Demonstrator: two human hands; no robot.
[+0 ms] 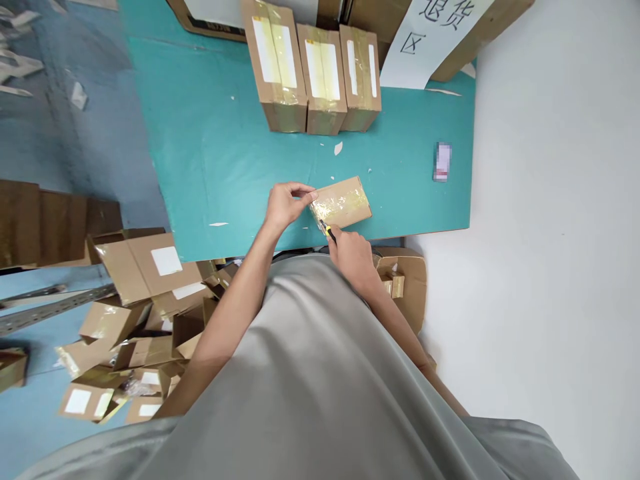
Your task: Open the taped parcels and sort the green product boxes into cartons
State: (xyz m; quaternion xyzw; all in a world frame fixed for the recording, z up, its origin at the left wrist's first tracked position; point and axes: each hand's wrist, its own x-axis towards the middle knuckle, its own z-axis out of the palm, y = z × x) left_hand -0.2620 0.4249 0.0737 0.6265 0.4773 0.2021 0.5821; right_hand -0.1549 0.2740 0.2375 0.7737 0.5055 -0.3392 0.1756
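A small brown cardboard box (345,202) with shiny clear tape lies slightly askew near the table's front edge. My left hand (289,205) pinches its left far corner between thumb and fingers. In my right hand (353,257) is a yellow-and-black utility knife (329,231), gripped in a closed fist. Its tip meets the taped left end of the box, near the lower left corner. How far the blade goes into the tape cannot be made out.
Three taped boxes (323,73) with white labels stand at the back of the green table (215,147). Behind them leans a handwritten paper sign (425,40). A blurred phone-like item (442,162) lies right. Opened cartons (145,267) pile up on the left floor; a large carton (415,287) stands below right.
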